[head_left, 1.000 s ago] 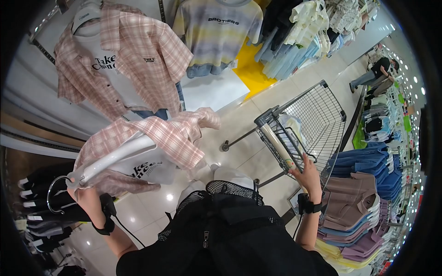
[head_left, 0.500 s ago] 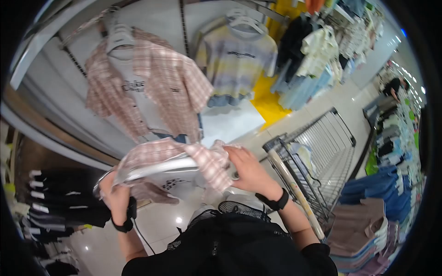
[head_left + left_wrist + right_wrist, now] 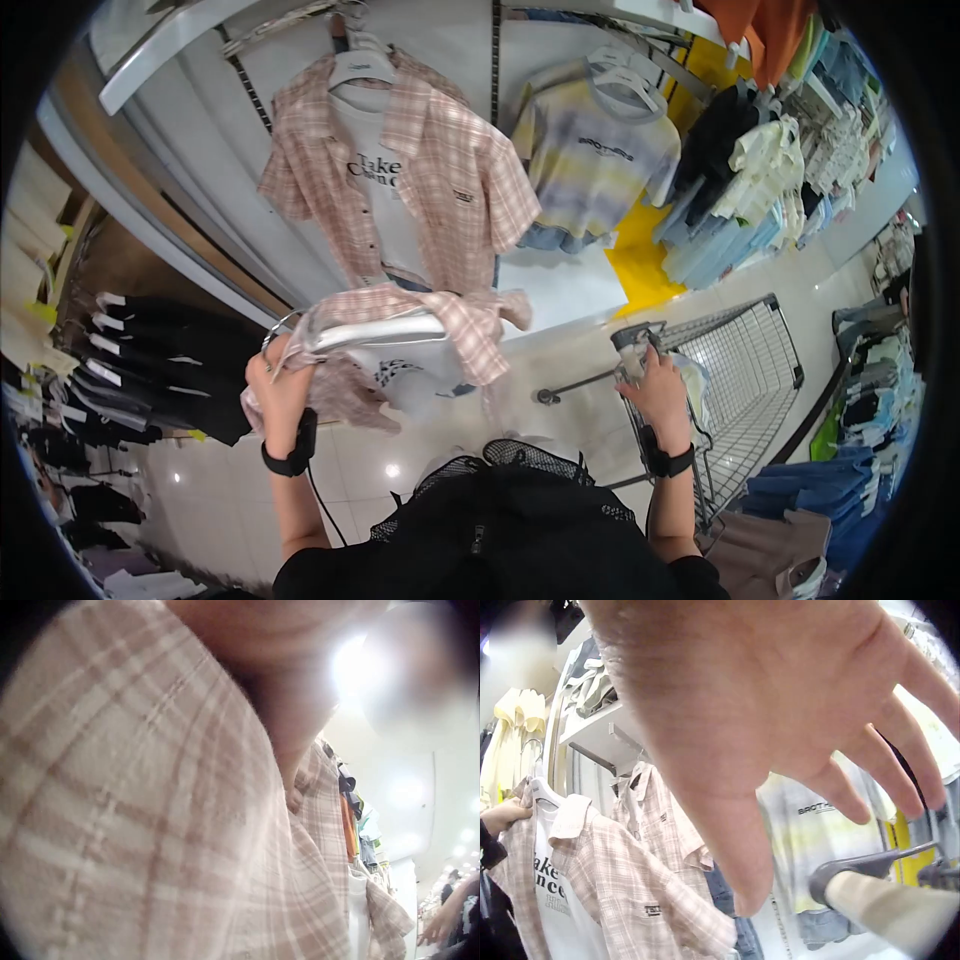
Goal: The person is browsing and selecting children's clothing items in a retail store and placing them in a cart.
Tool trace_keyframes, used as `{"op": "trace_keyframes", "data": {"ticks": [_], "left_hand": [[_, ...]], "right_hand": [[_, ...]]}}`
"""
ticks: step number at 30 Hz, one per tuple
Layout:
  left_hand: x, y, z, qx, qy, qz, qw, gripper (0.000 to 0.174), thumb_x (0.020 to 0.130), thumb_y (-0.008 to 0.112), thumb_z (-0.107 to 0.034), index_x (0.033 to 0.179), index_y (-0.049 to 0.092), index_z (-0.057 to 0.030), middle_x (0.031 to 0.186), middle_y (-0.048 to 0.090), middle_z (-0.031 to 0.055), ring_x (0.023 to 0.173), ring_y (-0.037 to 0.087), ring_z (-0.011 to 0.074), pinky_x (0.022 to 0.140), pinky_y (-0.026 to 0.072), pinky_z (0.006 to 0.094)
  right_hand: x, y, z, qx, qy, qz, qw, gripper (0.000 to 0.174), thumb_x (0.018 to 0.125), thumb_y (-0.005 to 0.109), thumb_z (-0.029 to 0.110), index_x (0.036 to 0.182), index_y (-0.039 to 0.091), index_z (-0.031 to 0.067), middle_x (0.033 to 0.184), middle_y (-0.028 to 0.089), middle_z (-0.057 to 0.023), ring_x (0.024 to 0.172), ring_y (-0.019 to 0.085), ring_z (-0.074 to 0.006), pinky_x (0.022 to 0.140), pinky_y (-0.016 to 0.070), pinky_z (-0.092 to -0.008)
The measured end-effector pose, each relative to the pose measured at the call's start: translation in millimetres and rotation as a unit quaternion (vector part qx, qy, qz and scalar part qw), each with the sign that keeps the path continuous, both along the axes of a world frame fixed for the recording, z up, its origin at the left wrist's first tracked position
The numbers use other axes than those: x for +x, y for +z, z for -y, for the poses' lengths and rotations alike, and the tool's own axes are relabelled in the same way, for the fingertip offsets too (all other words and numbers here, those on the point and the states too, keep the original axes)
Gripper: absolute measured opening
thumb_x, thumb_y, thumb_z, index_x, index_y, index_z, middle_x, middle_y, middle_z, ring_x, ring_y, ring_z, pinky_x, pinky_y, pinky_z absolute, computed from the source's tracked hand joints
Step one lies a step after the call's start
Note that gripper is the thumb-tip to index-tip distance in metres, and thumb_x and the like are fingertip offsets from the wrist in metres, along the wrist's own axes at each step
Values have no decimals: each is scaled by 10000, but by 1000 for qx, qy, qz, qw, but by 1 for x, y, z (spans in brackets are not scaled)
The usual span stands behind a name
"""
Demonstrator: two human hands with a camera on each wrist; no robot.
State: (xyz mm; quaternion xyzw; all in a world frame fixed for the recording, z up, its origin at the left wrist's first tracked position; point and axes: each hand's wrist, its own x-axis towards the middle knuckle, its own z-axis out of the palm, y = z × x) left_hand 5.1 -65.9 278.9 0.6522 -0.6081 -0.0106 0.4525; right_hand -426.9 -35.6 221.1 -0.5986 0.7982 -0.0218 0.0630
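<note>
My left hand [image 3: 283, 385] grips a white hanger [image 3: 380, 332] near its hook. On it hangs a pink plaid short-sleeved shirt [image 3: 465, 335] over a white printed T-shirt [image 3: 415, 365]. Plaid cloth fills most of the left wrist view. My right hand [image 3: 658, 395], fingers spread and holding nothing, is over the shopping cart's handle end. The right wrist view shows its extended fingers [image 3: 855, 791] and thumb above the pale handle bar [image 3: 885, 907]. The wire cart [image 3: 735, 350] stands at my right with a pale garment inside.
A matching plaid shirt [image 3: 455, 190] hangs on the wall ahead, beside a yellow-and-lilac striped T-shirt [image 3: 615, 150]. Black garments [image 3: 180, 360] hang in a row at left. Folded jeans [image 3: 815, 500] and a brown shirt [image 3: 770, 550] lie at lower right. Another person stands at far right.
My right hand went from the cart handle to the held shirt's sleeve, then back to above the handle. My left hand kept hold of the hanger. The head view swung toward the left.
</note>
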Motion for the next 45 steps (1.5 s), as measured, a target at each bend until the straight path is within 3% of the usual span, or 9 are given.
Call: {"op": "trace_keyframes", "data": {"ticks": [6,8,12,14,18,25,30,39,45], "left_hand": [[24,-33,-28,80,76,0,994,351,573,590,-55,918,581,10,870,590,161,842,547,299,781,397,328],[24,-49,-33,46,138,46,988,337,569,584,-53,897,588,21,819,599,162,773,565,301,741,418,327],[9,-38,-27,17,75,24,997,321,564,578,-57,875,603,18,772,610,155,711,580,304,701,434,320],[6,-34,-24,73,67,34,995,287,566,564,-49,839,597,34,724,597,169,640,562,264,666,434,290],[17,-52,-23,-2,32,8,999,219,568,553,-50,766,563,43,642,538,167,559,469,230,594,410,279],[15,-42,-29,69,23,-19,997,147,569,554,-59,664,478,24,552,432,125,503,381,211,506,356,297],[17,-44,-35,65,26,-42,997,152,586,562,-64,650,454,22,549,418,129,506,360,200,502,348,295],[24,-50,-49,38,91,79,992,186,587,577,-61,657,434,35,550,417,169,489,317,298,476,351,318],[30,-55,-50,63,74,94,991,201,579,578,-57,745,538,49,604,498,211,521,471,358,509,399,311]], "right_hand": [[-20,-1,-77,61,-72,17,995,695,623,712,327,1142,408,-21,885,544,-239,842,547,-364,706,454,-402],[-22,-5,-86,75,-84,9,994,662,633,704,311,1132,414,-14,899,545,-224,839,547,-359,707,451,-402],[-19,-19,-78,3,-32,40,999,647,651,684,310,1173,415,39,922,548,-136,872,530,-316,757,405,-394],[-14,-28,-66,-91,-27,-76,993,642,647,691,287,1172,414,42,931,532,-134,882,521,-305,760,398,-400],[-21,-44,-59,-20,-132,-34,990,648,647,693,285,1173,403,42,925,539,-135,865,537,-296,732,422,-405],[-21,-63,-52,40,-98,57,993,355,819,503,364,852,421,21,668,574,-235,636,561,-413,556,440,-490],[-17,-65,-37,22,-91,64,993,363,827,490,362,848,415,8,675,570,-240,646,557,-413,561,437,-486],[-21,-74,-9,-32,-69,121,990,299,773,569,273,817,451,2,704,575,-225,690,559,-400,592,449,-464],[-21,-85,8,-55,-90,60,993,212,705,595,148,845,483,34,709,587,-192,699,579,-367,605,473,-435]]}}
